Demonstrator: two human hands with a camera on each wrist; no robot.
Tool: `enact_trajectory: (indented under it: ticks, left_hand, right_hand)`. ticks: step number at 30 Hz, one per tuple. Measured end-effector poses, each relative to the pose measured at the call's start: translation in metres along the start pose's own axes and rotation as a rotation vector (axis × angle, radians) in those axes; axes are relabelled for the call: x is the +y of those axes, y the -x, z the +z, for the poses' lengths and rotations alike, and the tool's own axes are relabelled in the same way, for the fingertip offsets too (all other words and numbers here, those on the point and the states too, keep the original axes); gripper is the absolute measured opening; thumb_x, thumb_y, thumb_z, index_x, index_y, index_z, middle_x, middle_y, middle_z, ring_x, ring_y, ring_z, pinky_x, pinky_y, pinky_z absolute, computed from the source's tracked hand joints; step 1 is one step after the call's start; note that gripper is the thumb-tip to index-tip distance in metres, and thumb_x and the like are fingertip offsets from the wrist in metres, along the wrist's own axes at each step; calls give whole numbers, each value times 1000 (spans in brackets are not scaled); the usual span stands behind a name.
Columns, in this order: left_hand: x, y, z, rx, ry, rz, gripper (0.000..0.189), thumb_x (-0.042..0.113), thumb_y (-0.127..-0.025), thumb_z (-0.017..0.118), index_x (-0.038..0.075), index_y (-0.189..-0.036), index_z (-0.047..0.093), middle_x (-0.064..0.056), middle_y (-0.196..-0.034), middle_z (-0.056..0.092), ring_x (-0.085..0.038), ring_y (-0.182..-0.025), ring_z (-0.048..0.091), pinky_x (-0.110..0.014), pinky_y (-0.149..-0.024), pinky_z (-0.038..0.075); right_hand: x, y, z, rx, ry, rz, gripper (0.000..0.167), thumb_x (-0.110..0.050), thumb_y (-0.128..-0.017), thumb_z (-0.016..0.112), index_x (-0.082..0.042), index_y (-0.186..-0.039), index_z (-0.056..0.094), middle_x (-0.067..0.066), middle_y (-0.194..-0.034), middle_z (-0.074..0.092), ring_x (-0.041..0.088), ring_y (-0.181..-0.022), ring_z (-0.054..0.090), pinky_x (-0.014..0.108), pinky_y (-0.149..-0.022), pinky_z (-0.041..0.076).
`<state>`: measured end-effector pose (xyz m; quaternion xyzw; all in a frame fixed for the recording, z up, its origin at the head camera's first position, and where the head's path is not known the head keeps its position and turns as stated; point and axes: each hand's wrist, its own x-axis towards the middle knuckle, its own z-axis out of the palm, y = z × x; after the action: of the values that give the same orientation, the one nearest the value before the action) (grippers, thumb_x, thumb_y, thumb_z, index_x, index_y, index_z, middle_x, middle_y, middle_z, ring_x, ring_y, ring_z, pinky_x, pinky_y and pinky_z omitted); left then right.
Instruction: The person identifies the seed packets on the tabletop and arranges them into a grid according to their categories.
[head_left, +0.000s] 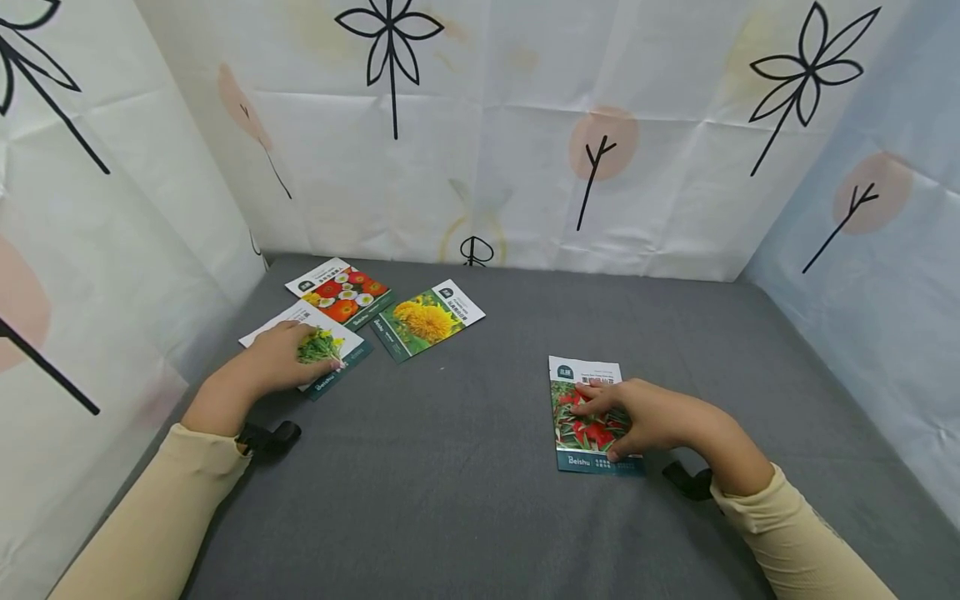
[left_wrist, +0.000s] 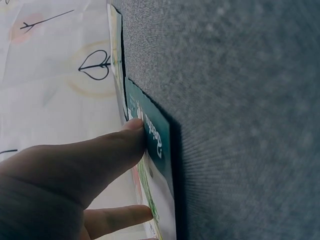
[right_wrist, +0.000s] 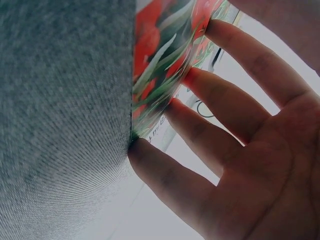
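At the left of the head view, my left hand [head_left: 281, 358] rests on a seed packet [head_left: 348, 343] printed with a leafy plant and small yellow flowers. In the left wrist view its thumb [left_wrist: 132, 127] touches the packet's green band [left_wrist: 155, 135], and another finger meets the printed face. On the right, my right hand [head_left: 660, 417] lies over a seed packet with red flowers [head_left: 592, 433], which is flat on the table. Its fingers are spread, with fingertips [right_wrist: 175, 107] on the picture in the right wrist view.
A packet with red, orange and white flowers [head_left: 341, 292] lies behind the left hand's packet, partly overlapped by it. Beside them is a packet with a yellow flower [head_left: 427, 321]. The grey table [head_left: 480, 500] is bordered by printed cloth walls [head_left: 525, 192] at the back and sides.
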<state>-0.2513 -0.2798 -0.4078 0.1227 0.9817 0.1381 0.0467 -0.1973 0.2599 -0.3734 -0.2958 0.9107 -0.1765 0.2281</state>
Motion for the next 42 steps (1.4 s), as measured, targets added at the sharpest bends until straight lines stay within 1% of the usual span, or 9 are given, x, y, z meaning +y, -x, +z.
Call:
enact_trajectory:
  ticks: [8, 13, 20, 27, 36, 42]
  left_hand:
    - [0, -2, 2, -5, 12, 25, 85, 52, -97, 71, -16, -144, 53, -40, -148, 52, -57, -143, 42, -71, -114, 40]
    - [6, 2, 0, -12, 25, 40, 81, 49, -97, 71, -15, -144, 54, -41, -149, 51, -58, -142, 43, -71, -113, 41]
    - [11, 3, -2, -29, 31, 50, 81, 49, -97, 72, -14, -144, 54, -41, -150, 49, -58, -142, 43, -72, -114, 40]
    - [12, 2, 0, -27, 40, 74, 80, 48, -97, 73, -14, -145, 54, -40, -151, 49, -58, -143, 43, -71, -115, 40]
    - [12, 1, 2, -33, 73, 97, 81, 48, -96, 74, -11, -147, 53, -38, -154, 48, -57, -146, 41, -71, -117, 38]
    - [12, 0, 4, -28, 97, 97, 80, 46, -95, 75, -10, -147, 54, -36, -155, 48, -55, -147, 41, -70, -117, 38]
  right_hand:
    - [0, 0, -1, 1, -1, -2, 63, -19, -81, 93, -21, -140, 72, 21, -166, 44, 45, -154, 40, 46, -104, 54]
    - [0, 1, -1, -2, -3, -15, 62, -18, -82, 93, -19, -140, 71, 20, -166, 44, 45, -155, 39, 46, -103, 54]
    - [3, 0, 0, -2, -3, 5, 62, -16, -82, 92, -20, -141, 71, 15, -167, 43, 41, -156, 38, 45, -105, 54]
    - [0, 0, 0, -2, -9, -14, 61, -18, -83, 92, -19, -140, 71, 21, -165, 45, 45, -153, 43, 44, -100, 56]
    - [-1, 1, 0, -4, -19, 4, 62, -18, -82, 93, -19, -140, 72, 22, -166, 44, 44, -153, 43, 37, -96, 57]
    - [-1, 1, -1, -3, -14, -4, 62, -17, -82, 93, -19, -140, 71, 20, -166, 45, 45, -154, 40, 44, -101, 56]
